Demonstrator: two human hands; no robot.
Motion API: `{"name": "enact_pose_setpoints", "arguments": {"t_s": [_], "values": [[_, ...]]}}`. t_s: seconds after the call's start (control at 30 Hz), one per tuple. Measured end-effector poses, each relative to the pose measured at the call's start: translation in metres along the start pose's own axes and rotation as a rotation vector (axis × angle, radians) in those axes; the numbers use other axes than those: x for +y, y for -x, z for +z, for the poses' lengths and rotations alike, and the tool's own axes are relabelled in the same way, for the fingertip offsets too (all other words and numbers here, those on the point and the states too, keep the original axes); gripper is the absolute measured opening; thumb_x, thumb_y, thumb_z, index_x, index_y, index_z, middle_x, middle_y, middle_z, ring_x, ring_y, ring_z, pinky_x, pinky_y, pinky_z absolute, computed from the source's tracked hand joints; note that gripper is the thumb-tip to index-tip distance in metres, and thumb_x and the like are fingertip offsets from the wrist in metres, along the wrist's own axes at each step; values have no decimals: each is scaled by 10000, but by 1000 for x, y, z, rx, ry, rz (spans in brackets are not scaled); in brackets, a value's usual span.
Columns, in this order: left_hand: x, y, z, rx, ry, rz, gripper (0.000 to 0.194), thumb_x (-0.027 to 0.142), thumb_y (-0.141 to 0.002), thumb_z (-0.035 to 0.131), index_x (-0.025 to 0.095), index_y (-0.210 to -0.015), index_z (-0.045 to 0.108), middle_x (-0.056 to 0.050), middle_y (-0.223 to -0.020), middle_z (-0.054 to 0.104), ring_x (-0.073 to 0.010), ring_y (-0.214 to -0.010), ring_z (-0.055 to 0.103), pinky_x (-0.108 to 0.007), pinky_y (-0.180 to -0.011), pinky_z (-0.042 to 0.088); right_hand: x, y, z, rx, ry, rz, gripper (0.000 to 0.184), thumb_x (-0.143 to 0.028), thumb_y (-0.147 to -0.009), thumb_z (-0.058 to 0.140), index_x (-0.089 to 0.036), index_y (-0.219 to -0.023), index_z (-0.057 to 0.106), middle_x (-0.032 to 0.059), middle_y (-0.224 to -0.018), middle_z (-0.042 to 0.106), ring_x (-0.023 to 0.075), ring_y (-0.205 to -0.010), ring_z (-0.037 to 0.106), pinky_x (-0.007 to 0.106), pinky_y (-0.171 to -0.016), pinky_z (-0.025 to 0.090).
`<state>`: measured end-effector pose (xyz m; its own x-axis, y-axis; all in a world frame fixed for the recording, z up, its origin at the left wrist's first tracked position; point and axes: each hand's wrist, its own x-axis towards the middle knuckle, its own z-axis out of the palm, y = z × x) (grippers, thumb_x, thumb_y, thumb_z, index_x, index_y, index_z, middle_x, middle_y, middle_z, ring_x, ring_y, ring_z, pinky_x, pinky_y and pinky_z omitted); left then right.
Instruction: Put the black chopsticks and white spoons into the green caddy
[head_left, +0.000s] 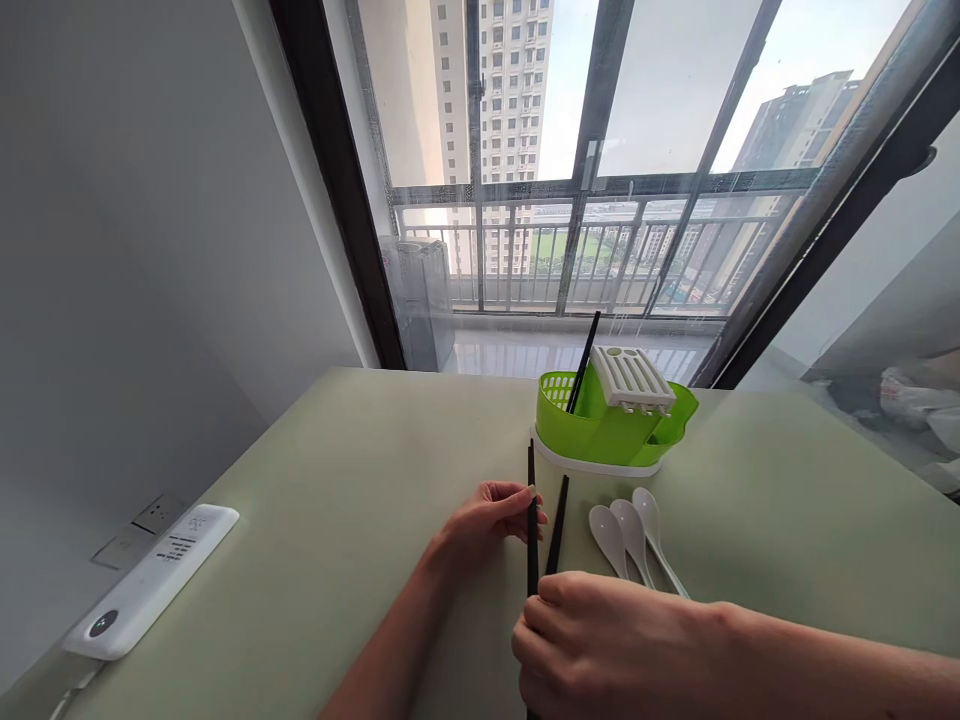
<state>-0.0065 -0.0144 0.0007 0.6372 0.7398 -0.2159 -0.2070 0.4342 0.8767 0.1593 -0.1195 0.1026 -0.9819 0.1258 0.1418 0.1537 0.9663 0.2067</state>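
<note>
A long black chopstick (532, 530) stands out in front of me, pinched between the thumb and fingers of my left hand (504, 510). My right hand (600, 640) is closed around the same chopstick lower down and hides part of it. Just to the right is another black chopstick (557, 525), whose lower end disappears behind my right hand; whether that hand holds it too I cannot tell. Three white spoons (634, 535) lie side by side on the table beyond my right wrist, their handles partly covered by it.
A green utensil holder (600, 440) with a white slotted top (634, 378) stands at the table's far edge. One black chopstick (583, 362) leans in its left compartment. A white power strip (154, 580) lies at the left edge of the pale table (360, 470), below a window.
</note>
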Motion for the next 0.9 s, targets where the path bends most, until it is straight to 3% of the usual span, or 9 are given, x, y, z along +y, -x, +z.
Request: {"name": "enact_pose_setpoints", "arguments": {"t_s": [0.27, 0.53, 0.67, 0.8, 0.9], "values": [[-4, 0, -2, -32, 46, 3, 408, 507, -782, 821, 116, -867, 748, -83, -824, 757, -124, -628, 684, -204, -549, 433, -4, 1, 7, -42, -18, -1, 207, -191, -882, 694, -195, -690, 618, -13, -660, 543, 153, -539, 410, 333, -490, 215], [-4, -2, -1, -20, 52, -15, 453, 537, -722, 855, 116, -846, 741, -78, -789, 759, -139, -625, 693, -209, -545, 422, -9, 1, 13, -45, -31, -5, 199, -162, -837, 742, -196, -682, 622, -20, -656, 537, 152, -551, 414, 322, -475, 254], [-4, -2, -1, 0, 52, 4, 439, 528, -721, 858, 119, -826, 737, -73, -783, 754, -137, -624, 688, -210, -545, 414, -10, 2, 16, -37, -27, 24, 225, -194, -914, 671, -194, -695, 614, -16, -673, 532, 153, -567, 423, 329, -486, 259], [-4, -2, 0, 70, 76, 44, 418, 509, -738, 853, 118, -830, 736, -70, -812, 750, -114, -599, 659, -211, -538, 395, 7, 7, 12, 36, -19, 76, 181, -153, -976, 563, -208, -813, 620, -9, -809, 602, 142, -641, 478, 329, -513, 250], [-3, -4, -1, 85, 143, 72, 404, 482, -726, 870, 109, -774, 721, -26, -692, 693, -81, -535, 578, -211, -525, 379, 32, 12, 7, 103, -11, 165, 193, -131, -1002, 500, -219, -884, 625, -14, -878, 638, 119, -687, 531, 308, -557, 297]]}}
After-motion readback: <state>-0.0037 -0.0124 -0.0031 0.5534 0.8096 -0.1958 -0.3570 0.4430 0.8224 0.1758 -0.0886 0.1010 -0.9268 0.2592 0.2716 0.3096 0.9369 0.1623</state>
